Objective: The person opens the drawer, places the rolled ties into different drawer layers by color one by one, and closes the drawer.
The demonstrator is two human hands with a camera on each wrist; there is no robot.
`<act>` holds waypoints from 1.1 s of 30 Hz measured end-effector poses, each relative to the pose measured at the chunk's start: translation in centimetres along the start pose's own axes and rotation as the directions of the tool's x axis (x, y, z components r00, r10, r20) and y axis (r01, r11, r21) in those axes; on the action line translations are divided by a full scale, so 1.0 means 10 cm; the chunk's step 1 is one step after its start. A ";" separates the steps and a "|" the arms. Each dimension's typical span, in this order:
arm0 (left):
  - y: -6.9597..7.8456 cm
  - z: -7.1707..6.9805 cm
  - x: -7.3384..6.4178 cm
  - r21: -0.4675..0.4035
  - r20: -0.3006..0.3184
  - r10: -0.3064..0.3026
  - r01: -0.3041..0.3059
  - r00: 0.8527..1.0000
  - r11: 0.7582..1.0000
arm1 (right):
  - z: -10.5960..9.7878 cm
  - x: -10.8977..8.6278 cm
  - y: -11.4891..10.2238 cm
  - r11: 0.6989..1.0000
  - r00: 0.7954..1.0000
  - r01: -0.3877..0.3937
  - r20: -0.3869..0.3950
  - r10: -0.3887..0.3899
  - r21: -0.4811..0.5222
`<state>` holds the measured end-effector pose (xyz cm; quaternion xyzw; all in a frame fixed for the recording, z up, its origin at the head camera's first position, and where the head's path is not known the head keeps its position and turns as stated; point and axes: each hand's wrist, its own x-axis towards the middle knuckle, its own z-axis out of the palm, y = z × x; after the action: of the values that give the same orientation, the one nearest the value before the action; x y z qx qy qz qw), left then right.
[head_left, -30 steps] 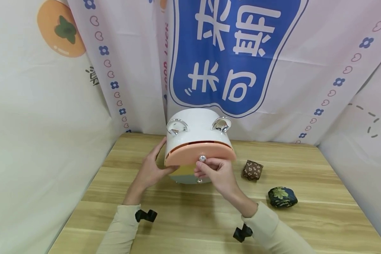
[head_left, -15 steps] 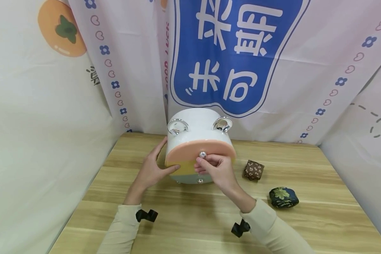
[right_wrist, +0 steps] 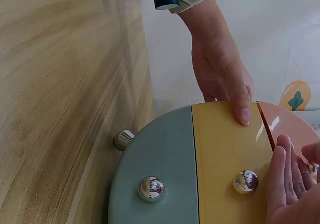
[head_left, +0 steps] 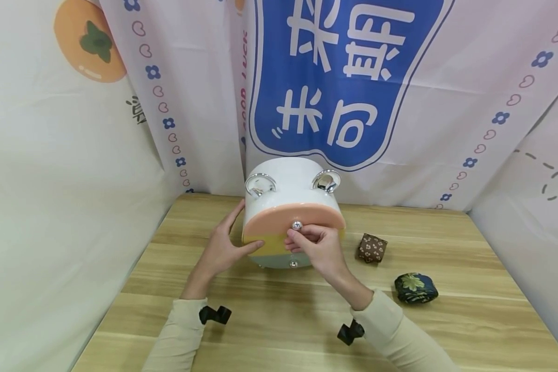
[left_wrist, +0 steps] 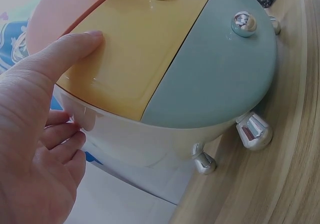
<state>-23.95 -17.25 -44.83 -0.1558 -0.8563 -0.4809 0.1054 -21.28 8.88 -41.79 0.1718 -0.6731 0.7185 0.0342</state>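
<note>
A small white drawer box (head_left: pixel 285 178) with a rounded body stands toward the back of the wooden table. Its front carries a pink drawer (head_left: pixel 265 219), a yellow drawer (left_wrist: pixel 135 39) and a grey-green drawer (left_wrist: pixel 215 79), with silver ball knobs. My left hand (head_left: pixel 219 251) holds the box at its left side, thumb on the yellow front, fingers along the white wall. With thumb and fingers, my right hand (head_left: pixel 323 253) pinches the silver knob (head_left: pixel 297 226) of the pink drawer. That drawer sits almost flush, with a thin dark gap beside the yellow one in the right wrist view.
Right of the box lie a brown patterned folded bundle (head_left: pixel 372 248) and a dark green leaf-patterned bundle (head_left: pixel 416 288). Two silver rings (head_left: pixel 326 181) rise from the box top. A printed curtain (head_left: pixel 204 103) hangs behind the table (head_left: pixel 279 330).
The pink drawer has moved back into the box, closing the dark gap along its top edge. My right hand has followed the knob slightly away from me; my left hand stays in place.
</note>
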 end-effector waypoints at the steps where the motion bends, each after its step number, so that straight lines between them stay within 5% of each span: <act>1: 0.00 0.00 0.00 0.001 0.000 -0.002 0.002 1.000 1.000 | 0.00 0.00 0.00 1.000 1.000 0.005 0.001 -0.005 0.000; 13: 0.01 -0.04 -0.03 0.017 -0.007 -0.005 0.005 1.000 1.000 | 0.04 0.00 0.03 1.000 1.000 0.018 0.018 -0.018 -0.005; 21: 0.06 -0.05 -0.02 0.030 0.006 -0.002 0.002 1.000 1.000 | -0.04 -0.06 -0.08 0.991 0.998 -0.026 0.051 0.033 -0.128; 27: 0.09 -0.06 -0.03 0.028 0.022 0.004 -0.005 1.000 1.000 | -0.18 -0.18 -0.15 0.928 0.999 0.014 0.048 0.004 -0.374; 33: 0.12 -0.08 -0.04 0.020 0.024 0.003 -0.003 1.000 1.000 | -0.34 -0.28 -0.12 0.855 0.998 0.064 0.045 -0.047 -0.515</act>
<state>-23.12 -17.45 -43.60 -0.1617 -0.8620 -0.4704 0.0976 -19.05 12.79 -41.62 0.1866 -0.8363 0.5077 0.0893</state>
